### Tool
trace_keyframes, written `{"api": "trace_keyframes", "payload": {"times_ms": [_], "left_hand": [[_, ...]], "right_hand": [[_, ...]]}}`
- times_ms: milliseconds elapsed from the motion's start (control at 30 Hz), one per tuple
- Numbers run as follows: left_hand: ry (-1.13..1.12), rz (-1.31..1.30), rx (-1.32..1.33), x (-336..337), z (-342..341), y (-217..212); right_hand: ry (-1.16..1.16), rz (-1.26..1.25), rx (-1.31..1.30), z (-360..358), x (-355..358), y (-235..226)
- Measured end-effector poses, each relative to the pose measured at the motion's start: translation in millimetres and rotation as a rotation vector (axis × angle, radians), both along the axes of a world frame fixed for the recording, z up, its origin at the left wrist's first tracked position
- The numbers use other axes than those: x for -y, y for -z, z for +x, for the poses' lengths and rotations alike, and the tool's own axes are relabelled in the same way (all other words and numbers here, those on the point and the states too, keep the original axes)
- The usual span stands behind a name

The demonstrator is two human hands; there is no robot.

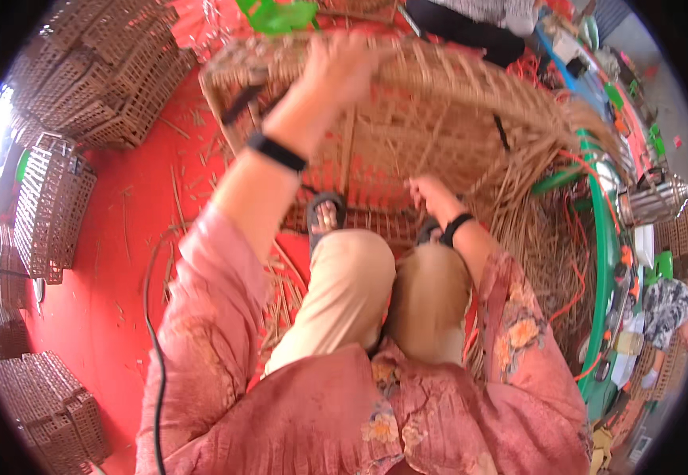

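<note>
Large half-woven basket of tan wicker strips (439, 119), open lattice wall, tilted up on its side on the red floor (122, 261), in front of the person's knees; a sandalled foot (326, 215) rests on its lower weave. Likely light for its bulk, stiff along the rim, springy and easily bent in the wall; loose strip ends at right look brittle and snag-prone. Best hold, by my reading: the thick rolled rim, not the lattice.

Left hand (336, 71) up at the basket's top rim, fingers curled over the edge, blurred, so exact grip cannot be told. Black wristband (278, 152) below those fingers.

Right hand (432, 195) low against the inner weave, fingers drawn together, seemingly pinching a strip; detail too soft to be sure.

Loose tan strips (534, 237) pile to the right of the right fingers. Stacked finished wicker baskets (106, 71) stand well left of the left fingers.
</note>
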State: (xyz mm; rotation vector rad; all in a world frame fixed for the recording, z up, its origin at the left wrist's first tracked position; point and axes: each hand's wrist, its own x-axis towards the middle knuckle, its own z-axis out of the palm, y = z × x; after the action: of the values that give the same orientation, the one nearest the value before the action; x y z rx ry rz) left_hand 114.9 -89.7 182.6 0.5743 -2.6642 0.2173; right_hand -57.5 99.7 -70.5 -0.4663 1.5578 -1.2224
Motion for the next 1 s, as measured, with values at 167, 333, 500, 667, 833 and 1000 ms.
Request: {"api": "trace_keyframes", "payload": {"times_ms": [167,333,500,667,833,1000], "left_hand": [[0.029,-0.011,-0.03,63,-53,-9],[-0.004,0.007,-0.018,107,-89,6],[-0.119,-0.07,0.0,137,-128,32],[-0.24,-0.066,0.077,159,-145,46],[-0.33,-0.084,0.075,153,-156,49],[-0.325,-0.067,0.044,146,-151,45]], "right_hand": [[0.093,0.253,0.158,-14,0,-2],[0.051,0.163,0.249,-31,-19,13],[0.091,0.13,0.315,-41,-26,16],[0.126,0.088,0.373,-44,-31,28],[0.174,0.109,0.376,-63,-40,36],[0.218,0.132,0.387,-56,-45,34]]}}
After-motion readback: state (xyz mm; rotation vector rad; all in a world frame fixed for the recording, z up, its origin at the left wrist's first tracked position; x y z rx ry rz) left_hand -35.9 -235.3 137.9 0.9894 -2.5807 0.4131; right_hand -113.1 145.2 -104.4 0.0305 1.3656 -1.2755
